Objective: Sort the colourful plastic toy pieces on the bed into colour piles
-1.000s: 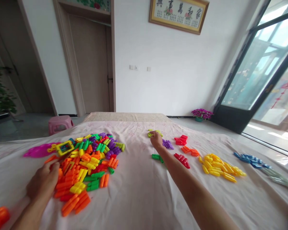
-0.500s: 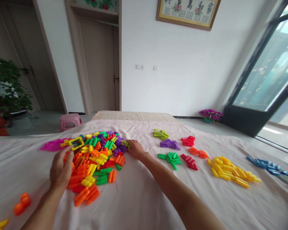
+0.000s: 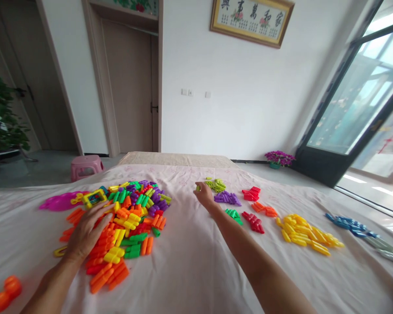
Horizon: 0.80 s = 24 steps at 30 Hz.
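A mixed heap of plastic building pieces, orange, yellow, green, purple and red, lies on the cloth at the left. My left hand rests on its left side, fingers stretched over orange pieces. Near the small yellow-green pile, my right hand is closed; a bit of a yellow-green building piece shows at its fingertips. Just beyond that hand are a purple pile and a green pile, the latter partly hidden by my forearm.
Farther right lie red pieces, orange pieces, dark red pieces, a yellow pile and blue pieces. A magenta plastic piece lies left of the heap, orange round pieces nearer me. A pink stool stands beyond the cloth.
My right hand has left the heap's right edge and moved right to the yellow-green pile. My left hand has slid onto the heap, and orange pieces now lie spread on its left.
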{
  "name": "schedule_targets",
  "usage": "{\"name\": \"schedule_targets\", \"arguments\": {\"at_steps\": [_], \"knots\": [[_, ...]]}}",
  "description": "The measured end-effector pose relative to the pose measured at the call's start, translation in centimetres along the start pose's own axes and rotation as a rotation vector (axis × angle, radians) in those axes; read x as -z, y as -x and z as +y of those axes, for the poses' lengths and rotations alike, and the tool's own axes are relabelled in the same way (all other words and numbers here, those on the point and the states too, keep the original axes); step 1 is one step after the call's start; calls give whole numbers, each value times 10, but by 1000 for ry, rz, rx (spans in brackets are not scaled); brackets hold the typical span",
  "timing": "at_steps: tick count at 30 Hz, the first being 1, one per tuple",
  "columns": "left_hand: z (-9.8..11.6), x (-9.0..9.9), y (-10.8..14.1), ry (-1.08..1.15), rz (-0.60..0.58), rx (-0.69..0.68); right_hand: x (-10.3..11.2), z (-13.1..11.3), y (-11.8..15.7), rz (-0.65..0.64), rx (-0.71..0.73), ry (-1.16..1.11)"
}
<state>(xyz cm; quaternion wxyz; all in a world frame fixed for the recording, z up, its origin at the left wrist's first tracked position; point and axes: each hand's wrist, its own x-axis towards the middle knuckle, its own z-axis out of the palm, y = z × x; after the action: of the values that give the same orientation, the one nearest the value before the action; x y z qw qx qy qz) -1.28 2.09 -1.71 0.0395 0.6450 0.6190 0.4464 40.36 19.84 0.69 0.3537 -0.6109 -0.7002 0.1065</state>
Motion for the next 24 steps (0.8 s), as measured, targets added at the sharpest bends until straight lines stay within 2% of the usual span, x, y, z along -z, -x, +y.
{"name": "schedule_targets", "arguments": {"at_steps": [6, 10, 13, 20, 24], "knots": [[-5, -3, 0, 3, 3, 3, 39, 36, -35, 92, -115, 48], [-2, -2, 0, 6, 7, -2, 49, 34, -35, 138, -116, 56], [1, -1, 0, 14, 18, 9, 35, 12, -20, 31, -38, 8], [-2, -2, 1, 11, 35, 3, -38, -72, 18, -291, 156, -113], [-2, -2, 0, 8, 30, 9, -56, -98, 23, -370, 172, -132]]}}
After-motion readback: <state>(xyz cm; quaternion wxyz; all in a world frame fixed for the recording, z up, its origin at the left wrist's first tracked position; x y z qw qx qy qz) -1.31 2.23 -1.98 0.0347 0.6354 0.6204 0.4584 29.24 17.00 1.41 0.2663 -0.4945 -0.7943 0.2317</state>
